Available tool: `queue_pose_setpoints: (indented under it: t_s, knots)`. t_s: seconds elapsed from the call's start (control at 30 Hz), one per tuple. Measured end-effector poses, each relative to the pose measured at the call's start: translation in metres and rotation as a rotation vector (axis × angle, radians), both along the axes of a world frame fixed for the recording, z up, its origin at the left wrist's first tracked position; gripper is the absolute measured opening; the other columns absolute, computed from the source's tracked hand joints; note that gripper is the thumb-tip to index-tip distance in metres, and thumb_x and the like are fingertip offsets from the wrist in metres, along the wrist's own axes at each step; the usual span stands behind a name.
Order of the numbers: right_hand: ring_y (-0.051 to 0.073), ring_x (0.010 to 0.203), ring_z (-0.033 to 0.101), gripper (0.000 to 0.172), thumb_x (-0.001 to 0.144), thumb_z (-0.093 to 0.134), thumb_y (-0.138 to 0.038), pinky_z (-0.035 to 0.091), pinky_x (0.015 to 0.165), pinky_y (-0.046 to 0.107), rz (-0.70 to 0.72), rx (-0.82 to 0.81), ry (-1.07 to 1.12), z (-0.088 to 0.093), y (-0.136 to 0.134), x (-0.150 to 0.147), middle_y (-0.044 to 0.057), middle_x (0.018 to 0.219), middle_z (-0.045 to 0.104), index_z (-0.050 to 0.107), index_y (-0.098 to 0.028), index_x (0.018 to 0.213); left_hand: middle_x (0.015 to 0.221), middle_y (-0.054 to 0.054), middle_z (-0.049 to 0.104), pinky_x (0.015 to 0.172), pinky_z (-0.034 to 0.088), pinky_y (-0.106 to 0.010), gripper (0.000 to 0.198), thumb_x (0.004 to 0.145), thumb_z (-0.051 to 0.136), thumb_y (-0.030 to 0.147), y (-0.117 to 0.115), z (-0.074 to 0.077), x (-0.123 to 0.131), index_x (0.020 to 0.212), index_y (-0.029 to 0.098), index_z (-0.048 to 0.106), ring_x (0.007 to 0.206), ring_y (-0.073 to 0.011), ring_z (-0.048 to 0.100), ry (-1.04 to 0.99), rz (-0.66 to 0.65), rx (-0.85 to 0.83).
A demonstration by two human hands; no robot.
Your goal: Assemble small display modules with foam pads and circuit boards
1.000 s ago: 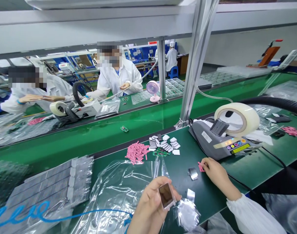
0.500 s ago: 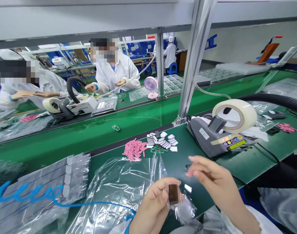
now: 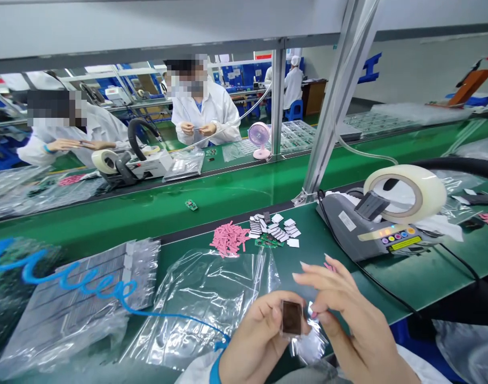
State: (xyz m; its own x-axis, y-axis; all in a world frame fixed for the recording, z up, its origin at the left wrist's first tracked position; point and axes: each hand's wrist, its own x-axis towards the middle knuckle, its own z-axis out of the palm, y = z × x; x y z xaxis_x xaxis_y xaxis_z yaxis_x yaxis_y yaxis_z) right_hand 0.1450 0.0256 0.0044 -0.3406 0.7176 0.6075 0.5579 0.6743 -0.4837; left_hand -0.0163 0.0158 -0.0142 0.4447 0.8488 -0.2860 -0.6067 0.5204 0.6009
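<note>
My left hand, with a blue band at its wrist, is closed on a small dark brown square piece with a clear rim. My right hand is just to the right of that piece. Its thumb and index fingertip are pinched together; what is between them is too small to make out. The other fingers are raised. Crumpled clear film shines below and between the hands. Beyond them lie a heap of pink strips, white pieces with dark edges and green circuit boards.
A grey tape dispenser with a large roll of clear tape stands at the right. Clear plastic sheeting and bagged grey trays lie left, under a blue coiled cord. Co-workers sit across the green belt.
My right hand has come down and left to the brown piece, and its thumb and index finger have closed together. My left hand keeps its hold. The view has shifted left.
</note>
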Motion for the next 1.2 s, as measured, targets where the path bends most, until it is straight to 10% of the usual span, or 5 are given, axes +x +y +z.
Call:
queue_pose_setpoints:
  t_s: [0.3,1.0,1.2]
  knots:
    - [0.013,0.060,0.052,0.014,0.080,0.054,-0.009,0.025,0.099,0.044,0.049,0.117,-0.135,0.012,-0.005,-0.004,-0.003,0.064,0.060,0.058,-0.023,0.079,0.074,-0.001,0.063,0.062,0.035,-0.021,0.035,0.067,0.076,0.039,0.002,0.004,-0.001,0.093,0.015,0.070,0.063,-0.0083,0.049,-0.026,0.010,0.038]
    - [0.013,0.064,0.052,0.014,0.082,0.052,-0.011,0.025,0.103,0.048,0.026,0.090,-0.194,0.005,-0.008,-0.008,-0.004,0.065,0.061,0.058,-0.023,0.079,0.078,-0.003,0.065,0.062,0.038,-0.021,0.036,0.064,0.078,0.038,0.005,-0.003,-0.007,0.094,0.019,0.071,0.069,-0.0109,0.053,0.037,0.044,0.061]
    - [0.016,0.077,0.061,0.018,0.090,0.043,-0.031,0.047,0.083,0.039,-0.205,-0.227,-0.080,-0.047,0.051,0.014,0.002,0.078,0.063,0.059,-0.022,0.094,0.080,-0.005,0.069,0.071,0.041,-0.027,0.037,0.065,0.074,0.045,0.007,0.001,-0.019,0.093,0.021,0.070,0.077,-0.0171,0.058,0.133,0.061,0.091]
